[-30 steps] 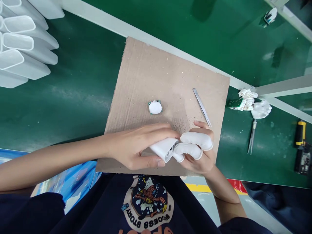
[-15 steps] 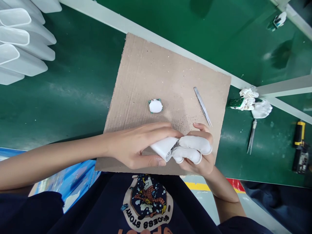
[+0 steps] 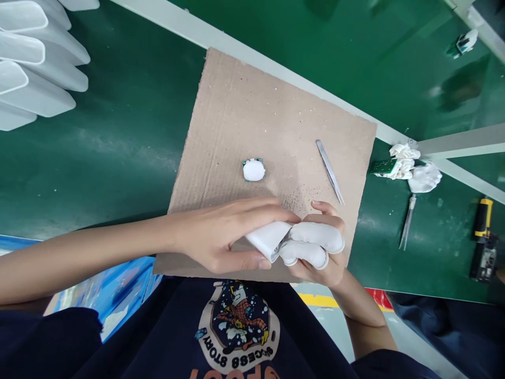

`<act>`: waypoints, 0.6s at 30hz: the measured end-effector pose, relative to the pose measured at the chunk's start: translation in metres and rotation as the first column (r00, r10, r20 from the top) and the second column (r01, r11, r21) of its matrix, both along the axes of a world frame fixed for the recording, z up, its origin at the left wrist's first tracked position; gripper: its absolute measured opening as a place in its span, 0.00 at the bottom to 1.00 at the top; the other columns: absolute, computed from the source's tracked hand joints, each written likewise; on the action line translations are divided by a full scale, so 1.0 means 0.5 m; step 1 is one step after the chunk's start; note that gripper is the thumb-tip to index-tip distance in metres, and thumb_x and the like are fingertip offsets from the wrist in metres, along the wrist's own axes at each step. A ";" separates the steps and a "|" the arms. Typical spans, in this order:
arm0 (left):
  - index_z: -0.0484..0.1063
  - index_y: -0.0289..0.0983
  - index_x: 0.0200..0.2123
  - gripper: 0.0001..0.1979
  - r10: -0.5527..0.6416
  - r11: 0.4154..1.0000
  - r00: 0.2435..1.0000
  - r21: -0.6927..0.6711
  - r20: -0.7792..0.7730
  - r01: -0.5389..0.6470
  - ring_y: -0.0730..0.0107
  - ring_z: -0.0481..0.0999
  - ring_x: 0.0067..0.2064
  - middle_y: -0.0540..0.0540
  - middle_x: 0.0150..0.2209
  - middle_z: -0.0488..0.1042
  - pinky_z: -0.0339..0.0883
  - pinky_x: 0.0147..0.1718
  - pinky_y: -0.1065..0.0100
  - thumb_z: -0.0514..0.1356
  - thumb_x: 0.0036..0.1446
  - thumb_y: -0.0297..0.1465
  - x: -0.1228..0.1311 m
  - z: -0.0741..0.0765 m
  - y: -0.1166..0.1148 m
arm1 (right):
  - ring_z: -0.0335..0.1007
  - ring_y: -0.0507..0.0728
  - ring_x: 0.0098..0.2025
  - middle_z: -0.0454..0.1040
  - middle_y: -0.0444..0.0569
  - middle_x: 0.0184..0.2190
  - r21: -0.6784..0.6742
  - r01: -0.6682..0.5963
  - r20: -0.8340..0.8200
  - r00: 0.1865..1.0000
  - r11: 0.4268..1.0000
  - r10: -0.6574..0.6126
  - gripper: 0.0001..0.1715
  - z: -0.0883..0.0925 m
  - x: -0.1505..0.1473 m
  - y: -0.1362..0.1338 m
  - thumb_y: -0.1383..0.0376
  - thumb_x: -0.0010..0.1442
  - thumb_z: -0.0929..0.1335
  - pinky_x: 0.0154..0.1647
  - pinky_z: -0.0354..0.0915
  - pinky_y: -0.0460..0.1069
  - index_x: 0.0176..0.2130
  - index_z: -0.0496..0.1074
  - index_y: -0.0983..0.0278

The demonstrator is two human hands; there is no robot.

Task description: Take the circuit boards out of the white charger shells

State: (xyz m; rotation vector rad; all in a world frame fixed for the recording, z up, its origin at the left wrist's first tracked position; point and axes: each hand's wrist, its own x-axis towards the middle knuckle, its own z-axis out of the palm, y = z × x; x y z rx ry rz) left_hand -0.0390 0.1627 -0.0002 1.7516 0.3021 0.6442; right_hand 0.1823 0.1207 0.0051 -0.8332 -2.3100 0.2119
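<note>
My left hand is wrapped round a white plastic housing, thumb below and fingers above. The housing lies tilted, its open end facing right. My right hand, with white finger cots on two fingers, is curled closed against that open end. Whatever its fingertips grip is hidden at the opening. Beyond the hands, a small circuit board with a white rounded cover lies on a cardboard sheet. Metal tweezers rest on the cardboard to the right, close to dark specks.
Several white housings are stacked at the upper left. On the green table to the right are crumpled white material, a second pair of tweezers and a yellow-black tool. A pale metal bar runs behind the cardboard.
The view has shifted slightly. Both hands keep nearly the same hold at the housing's open end, and nothing on the cardboard has visibly been moved.
</note>
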 end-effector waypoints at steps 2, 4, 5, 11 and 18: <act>0.61 0.36 0.59 0.25 0.007 1.000 1.000 0.007 0.008 -0.007 0.58 0.72 0.46 0.37 0.48 0.71 0.70 0.47 0.58 0.60 0.62 0.39 0.001 -0.002 -0.001 | 0.65 0.55 0.42 0.64 0.46 0.41 0.025 -0.032 -0.057 0.998 0.999 0.033 0.07 -0.003 -0.002 0.000 0.71 0.59 0.66 0.52 0.66 0.60 0.32 0.64 0.61; 0.60 0.35 0.60 0.26 0.013 1.000 1.000 0.013 0.006 -0.013 0.59 0.72 0.46 0.36 0.48 0.71 0.70 0.47 0.58 0.60 0.62 0.39 0.000 -0.005 -0.001 | 0.66 0.55 0.42 0.65 0.46 0.41 0.014 -0.030 -0.044 0.999 0.999 0.030 0.06 -0.005 -0.003 -0.002 0.71 0.59 0.66 0.50 0.67 0.58 0.32 0.64 0.61; 0.60 0.34 0.60 0.27 0.017 1.000 1.000 0.015 0.001 -0.017 0.59 0.72 0.47 0.36 0.48 0.71 0.70 0.47 0.58 0.61 0.62 0.39 0.000 -0.005 -0.001 | 0.66 0.55 0.42 0.65 0.46 0.41 0.014 -0.025 -0.038 0.999 1.000 0.026 0.06 -0.006 -0.004 -0.003 0.71 0.59 0.66 0.50 0.67 0.58 0.33 0.64 0.60; 0.57 0.35 0.63 0.30 0.006 1.000 1.000 -0.015 -0.017 -0.006 0.56 0.71 0.51 0.35 0.53 0.70 0.69 0.51 0.55 0.60 0.63 0.40 -0.003 -0.005 0.000 | 0.64 0.54 0.39 0.64 0.45 0.39 0.045 0.056 -0.014 0.998 0.997 -0.055 0.07 0.005 -0.009 -0.002 0.71 0.59 0.66 0.47 0.66 0.56 0.34 0.65 0.59; 0.56 0.36 0.64 0.31 0.007 1.000 1.000 -0.025 -0.016 -0.007 0.55 0.71 0.51 0.35 0.54 0.70 0.69 0.51 0.55 0.59 0.62 0.40 -0.006 -0.004 0.002 | 0.61 0.55 0.38 0.63 0.46 0.40 0.111 0.130 0.065 0.988 0.985 -0.138 0.09 0.006 0.001 -0.008 0.68 0.58 0.69 0.47 0.64 0.57 0.39 0.67 0.57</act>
